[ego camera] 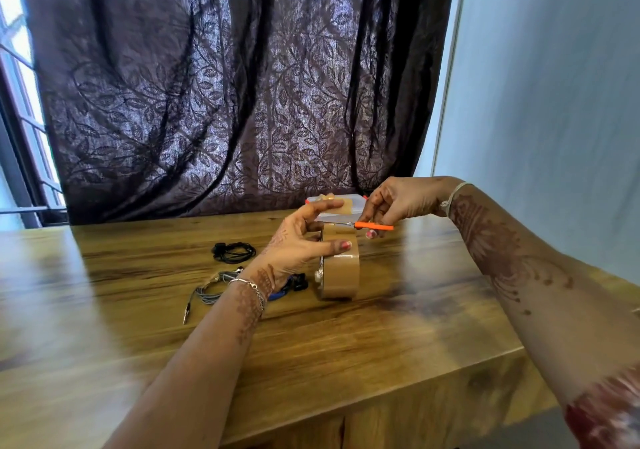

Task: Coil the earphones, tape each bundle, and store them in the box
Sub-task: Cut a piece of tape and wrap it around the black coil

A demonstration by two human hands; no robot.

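Forearms reach in from both sides over the near edge of the worktop (pixel 346 351), one sleeve hem bottom right.

Three earphone sets lie on the wood, left of the tape:
- The black earphones (pixel 232 251) lie farthest back, in a loose coil.
- The grey earphones (pixel 209 289) are nearer, roughly looped, with the jack plug trailing toward the camera.
- The blue earphones (pixel 289 287) are mostly hidden behind the left wrist.

None looks taped, and none is in the box.

Likely handling: light, thin, floppy cable, springy enough to unwind if let go. Pinch across the whole bundle, not by the buds or plug, so the loops stay together.

The tape roll (pixel 341 272) is brown and glossy, a stiff ring standing on edge just right of the blue set. A short tape strip (pixel 341 207) is pulled up from it. It is sticky film and will probably fold onto itself if it goes slack.

Left hand (pixel 298 244): fingers (pixel 332 246) are curled over the top of the roll, holding it down.

Right hand (pixel 398 202): fingers grip the orange handles of the scissors (pixel 372 225), with the blades lying across the base of the strip. Whether the blades are apart or closed is too small to tell.

The box (pixel 358 198) is clear plastic with orange clips, just behind the hands. Whether its lid is on is unclear.

The worktop is polished wood with strong grain. Behind it hangs a dark, leaf-patterned curtain (pixel 225 102), with a pale wall (pixel 554 102) to the right and a window (pixel 14 102) to the left.
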